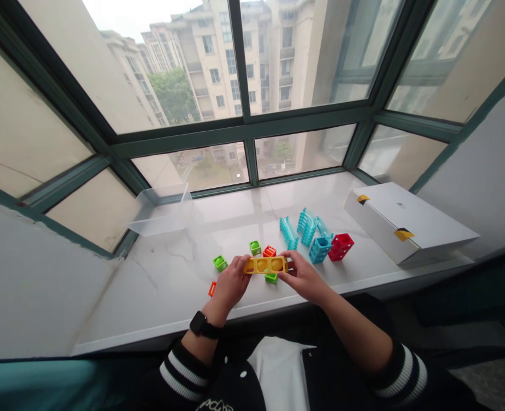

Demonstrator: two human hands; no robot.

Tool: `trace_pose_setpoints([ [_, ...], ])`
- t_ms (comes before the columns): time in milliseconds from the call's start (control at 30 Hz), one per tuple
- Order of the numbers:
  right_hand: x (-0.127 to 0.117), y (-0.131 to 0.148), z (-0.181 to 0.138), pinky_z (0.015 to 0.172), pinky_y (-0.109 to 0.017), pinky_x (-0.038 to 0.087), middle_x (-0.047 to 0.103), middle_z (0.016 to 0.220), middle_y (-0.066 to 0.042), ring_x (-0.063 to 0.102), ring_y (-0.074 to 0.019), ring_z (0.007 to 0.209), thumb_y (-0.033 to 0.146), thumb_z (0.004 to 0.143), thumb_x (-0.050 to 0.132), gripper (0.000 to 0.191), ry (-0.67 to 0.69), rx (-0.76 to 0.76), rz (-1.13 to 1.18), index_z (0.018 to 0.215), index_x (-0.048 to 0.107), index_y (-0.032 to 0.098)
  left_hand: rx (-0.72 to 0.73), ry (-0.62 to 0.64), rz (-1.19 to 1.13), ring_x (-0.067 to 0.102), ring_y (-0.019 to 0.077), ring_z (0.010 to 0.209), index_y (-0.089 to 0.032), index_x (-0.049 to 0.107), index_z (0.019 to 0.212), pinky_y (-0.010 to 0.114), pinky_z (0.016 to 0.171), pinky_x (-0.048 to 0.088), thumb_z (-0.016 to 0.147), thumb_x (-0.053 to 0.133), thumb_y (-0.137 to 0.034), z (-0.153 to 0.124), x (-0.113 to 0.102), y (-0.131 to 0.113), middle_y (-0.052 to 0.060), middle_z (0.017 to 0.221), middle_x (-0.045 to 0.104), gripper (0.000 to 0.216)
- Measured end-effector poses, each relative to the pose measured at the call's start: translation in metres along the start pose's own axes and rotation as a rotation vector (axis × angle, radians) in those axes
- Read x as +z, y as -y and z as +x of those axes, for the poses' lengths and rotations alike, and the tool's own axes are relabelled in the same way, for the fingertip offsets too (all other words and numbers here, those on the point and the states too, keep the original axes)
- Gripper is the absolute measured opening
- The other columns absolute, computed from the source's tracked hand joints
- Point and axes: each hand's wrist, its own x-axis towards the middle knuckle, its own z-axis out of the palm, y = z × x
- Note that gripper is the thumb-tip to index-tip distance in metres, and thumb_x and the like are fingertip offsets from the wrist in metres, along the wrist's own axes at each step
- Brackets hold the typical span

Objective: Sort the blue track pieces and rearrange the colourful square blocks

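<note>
Right now, two hands hold a yellow strip (266, 265) just below the middle of the frame. It has three round parts in a row, and it lies sideways. The fingers of the left hand (231, 285) pinch its left end, and the fingers of the right hand (303, 275) pinch its right end. A black watch (198, 323) is on the left wrist.

The white window ledge (170, 302) is under them. A lime block (271, 279) peeks out below the strip, and a red-orange block (270, 250) peeks out above it. A green cube (255, 247) sits just left of that one. Further left are another green cube (220, 263) and, by the left hand, an orange piece (212, 289), partly hidden.

Right of the middle there are some blue bumpy pieces (289, 234), with a blue block (319, 250) and a red block (341, 246) side by side. A big white box (410, 222) is at the right of the frame. A see-through tub (164, 220) is at the left, near the window.
</note>
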Motion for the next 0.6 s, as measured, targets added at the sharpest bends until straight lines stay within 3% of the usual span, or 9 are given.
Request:
trace_pose_setpoints([
  [100, 0.005, -0.006, 0.002, 0.088, -0.040, 0.066, 0.064, 0.125, -0.009, 0.071, -0.0232, 0.105, 0.047, 0.089, 0.071, 0.045, -0.097, -0.029, -0.012, 0.124, 0.054, 0.024, -0.124, -0.051, 0.018, 0.069, 0.0266, 0.111, -0.027, 0.048, 0.148, 0.035, 0.091, 0.053, 0.099, 0.052, -0.024, 0.006, -0.004, 0.012, 0.009, 0.133, 0.069, 0.049],
  [233, -0.008, -0.016, 0.003, 0.089, -0.042, 0.065, 0.066, 0.121, -0.011, 0.072, -0.0244, 0.103, 0.052, 0.089, 0.071, 0.049, -0.204, 0.022, 0.005, 0.124, 0.052, 0.024, -0.328, -0.085, 0.043, 0.073, 0.0282, 0.099, -0.029, 0.044, 0.150, 0.034, 0.080, 0.051, 0.101, 0.049, -0.031, 0.016, -0.012, 0.034, 0.008, 0.119, 0.075, 0.049],
  [400, -0.011, -0.031, 0.003, 0.087, -0.041, 0.064, 0.069, 0.117, -0.009, 0.073, -0.0249, 0.101, 0.057, 0.085, 0.073, 0.054, -0.173, 0.092, 0.071, 0.121, 0.051, 0.023, -0.383, -0.018, 0.138, 0.074, 0.0297, 0.096, -0.027, 0.044, 0.149, 0.034, 0.075, 0.048, 0.101, 0.047, -0.033, 0.034, -0.009, 0.050, 0.010, 0.110, 0.077, 0.049],
  [600, 0.008, -0.036, 0.003, 0.084, -0.038, 0.063, 0.070, 0.112, -0.006, 0.073, -0.0230, 0.097, 0.050, 0.085, 0.072, 0.048, -0.096, 0.097, 0.062, 0.120, 0.053, 0.024, -0.434, 0.117, 0.274, 0.075, 0.0320, 0.097, -0.023, 0.046, 0.146, 0.037, 0.076, 0.050, 0.099, 0.045, -0.028, 0.064, 0.003, 0.045, 0.015, 0.112, 0.077, 0.048],
])
